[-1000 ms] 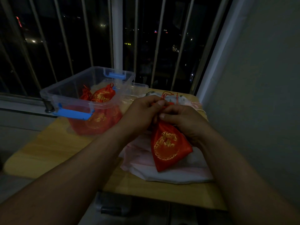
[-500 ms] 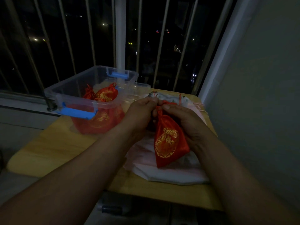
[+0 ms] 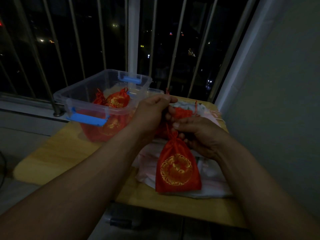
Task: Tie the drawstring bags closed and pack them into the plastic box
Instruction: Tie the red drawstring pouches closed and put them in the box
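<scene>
Several packed bags [image 3: 117, 100] lie in the plastic box [image 3: 83, 94] on the left of the counter [image 3: 57, 153]. The red bag [image 3: 176, 168] being worked sits at the right, its neck gathered. The right hand [image 3: 199, 134] has its grip pinched on that neck, and the left hand [image 3: 152, 111] has its grip curled round the taut drawstring [image 3: 167, 128]. In this dim light I cannot tell whether a knot is made. Pale bags [image 3: 213, 172] underneath seem to be waiting. The way to the box looks open.

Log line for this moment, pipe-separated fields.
phase: tying | left hand: pinches drawstring | right hand: pinches red bag neck | plastic box: packed bags inside
</scene>
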The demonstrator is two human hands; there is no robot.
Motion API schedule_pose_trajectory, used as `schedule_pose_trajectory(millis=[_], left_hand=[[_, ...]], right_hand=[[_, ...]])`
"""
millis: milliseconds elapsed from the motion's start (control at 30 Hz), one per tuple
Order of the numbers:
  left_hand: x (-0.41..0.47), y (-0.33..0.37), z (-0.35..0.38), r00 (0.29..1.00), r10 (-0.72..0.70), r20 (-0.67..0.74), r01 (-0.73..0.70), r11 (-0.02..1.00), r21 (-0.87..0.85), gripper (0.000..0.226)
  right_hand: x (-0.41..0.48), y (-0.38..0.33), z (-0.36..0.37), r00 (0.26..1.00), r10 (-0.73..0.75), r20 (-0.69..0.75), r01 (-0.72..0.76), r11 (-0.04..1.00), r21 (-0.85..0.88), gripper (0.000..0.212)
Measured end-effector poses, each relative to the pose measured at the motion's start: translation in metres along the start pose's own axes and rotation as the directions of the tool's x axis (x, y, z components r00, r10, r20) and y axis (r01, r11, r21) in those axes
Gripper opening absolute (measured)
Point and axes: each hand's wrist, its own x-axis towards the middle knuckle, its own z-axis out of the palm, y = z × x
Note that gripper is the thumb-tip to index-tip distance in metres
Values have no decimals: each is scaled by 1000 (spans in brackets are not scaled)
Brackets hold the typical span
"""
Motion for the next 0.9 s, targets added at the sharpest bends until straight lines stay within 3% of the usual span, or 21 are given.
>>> schedule_pose_trajectory(millis=[133,333,400,533,733,900], left_hand=[[1,0,2,999,46,21,-48,991,122,29],[3,-2,5,994,73,86,-85,984,157,28],[3,-3,8,991,95,98,-116,964,239,32],[5,-10,5,975,189,121,-224,845,485,36],[-1,-19,0,957,201,209,-290,609,738,30],[-3,-16,-3,973,136,189,-232,628,743,22]], right_hand=[[-5,-3,2,1000,8,25,-6,997,-76,12],[-10,-7,5,994,-78,74,93,969,-228,13],[-10,-7,5,992,-114,47,123,957,-261,16],[-7,-4,-2,990,-124,-63,113,982,-152,14],[-6,-4,-8,993,-91,-72,90,996,-14,13],[-6,-2,-11,992,-95,-83,94,995,-12,13]])
